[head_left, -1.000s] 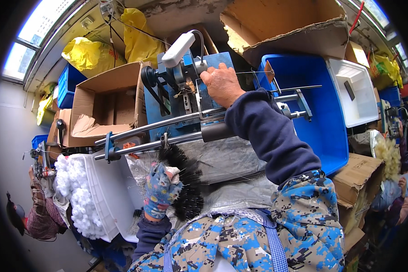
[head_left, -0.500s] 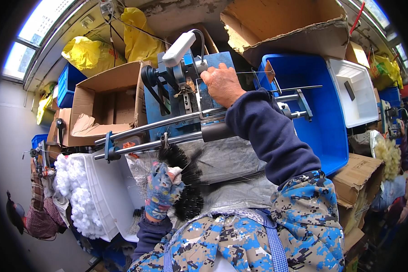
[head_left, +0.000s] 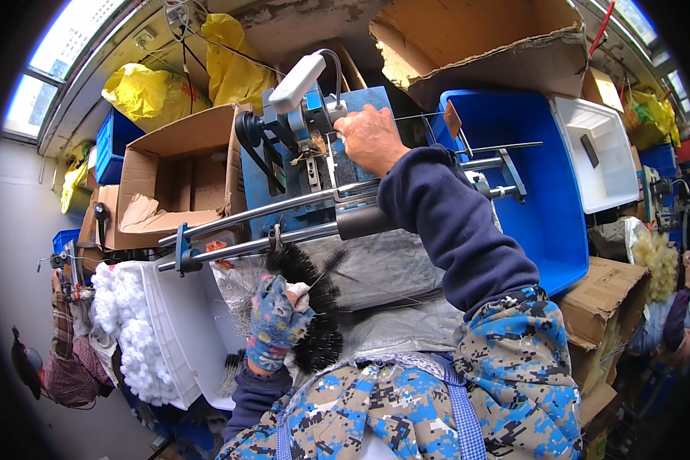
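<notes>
My right hand is bare and closed at the far end of a blue bench machine, beside its metal clamp parts. Its fingertips are partly hidden, and whatever they grip cannot be made out. A thin metal rod shows just right of the knuckles. My left hand, in a patterned blue glove, is closed around black bristle brushes near my lap. Their dark bristles fan out above and to the right of the glove, and fine wires stick out on its left. Two steel rails run across between my hands.
On the right stands a large blue bin beside a white tray. Cardboard boxes sit left of the machine and behind it. A white crate with fluffy white pieces is at left. Other people work at both sides.
My hands keep nearly the same places, with the right hand shifted very slightly left in the picture. At the far right, a co-worker's arm has moved lower.
</notes>
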A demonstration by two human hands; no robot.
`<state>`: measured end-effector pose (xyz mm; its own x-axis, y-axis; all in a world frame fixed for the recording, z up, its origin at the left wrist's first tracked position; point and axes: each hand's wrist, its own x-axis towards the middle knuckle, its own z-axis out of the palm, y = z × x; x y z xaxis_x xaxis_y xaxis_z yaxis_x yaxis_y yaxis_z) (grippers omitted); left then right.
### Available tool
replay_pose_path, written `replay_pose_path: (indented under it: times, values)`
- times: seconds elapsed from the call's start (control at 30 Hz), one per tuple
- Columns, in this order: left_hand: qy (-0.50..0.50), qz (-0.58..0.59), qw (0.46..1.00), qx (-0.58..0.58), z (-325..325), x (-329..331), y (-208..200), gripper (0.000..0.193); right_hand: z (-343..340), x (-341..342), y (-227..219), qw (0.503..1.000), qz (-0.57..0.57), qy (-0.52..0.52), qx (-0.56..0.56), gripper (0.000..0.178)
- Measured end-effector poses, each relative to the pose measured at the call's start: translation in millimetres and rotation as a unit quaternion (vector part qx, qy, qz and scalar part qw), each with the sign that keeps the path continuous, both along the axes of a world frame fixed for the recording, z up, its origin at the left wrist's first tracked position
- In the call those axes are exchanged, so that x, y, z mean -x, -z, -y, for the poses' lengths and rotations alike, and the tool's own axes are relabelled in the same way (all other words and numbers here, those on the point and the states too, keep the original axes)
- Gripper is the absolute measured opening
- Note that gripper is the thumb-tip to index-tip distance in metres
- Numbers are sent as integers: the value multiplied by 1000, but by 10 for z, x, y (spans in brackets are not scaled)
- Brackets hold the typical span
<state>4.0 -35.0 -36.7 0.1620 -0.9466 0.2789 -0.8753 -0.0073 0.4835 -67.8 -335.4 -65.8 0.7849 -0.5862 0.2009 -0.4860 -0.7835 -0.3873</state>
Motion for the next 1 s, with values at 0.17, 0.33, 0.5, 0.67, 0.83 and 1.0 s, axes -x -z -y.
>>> replay_pose_path:
  times: [0.17, 0.33, 0.5, 0.67, 0.83, 1.0]
  values:
    - [4, 7, 1000, 6, 6, -1, -77, 27, -41, 151, -167, 995, -77, 49, 37, 19]
    - [-43, -9, 999, -9, -148, -36, -37, 27, -205, 529, -212, 995, -36, 60, 74, 51]
    - [13, 9, 999, 29, 111, 103, -60, 27, -249, 591, -274, 996, -57, 64, -8, 55]
    - [1, -13, 1000, 5, -1, 70, -1, 24, -252, 575, -299, 996, -68, 47, -34, 57]
    - [-15, -24, 1000, -7, -71, 81, 3, 24, -280, 539, -246, 995, -85, 35, -30, 54]
    - [11, 3, 1000, 27, 74, 139, -78, 28, -372, 395, -193, 996, -82, 20, -18, 56]
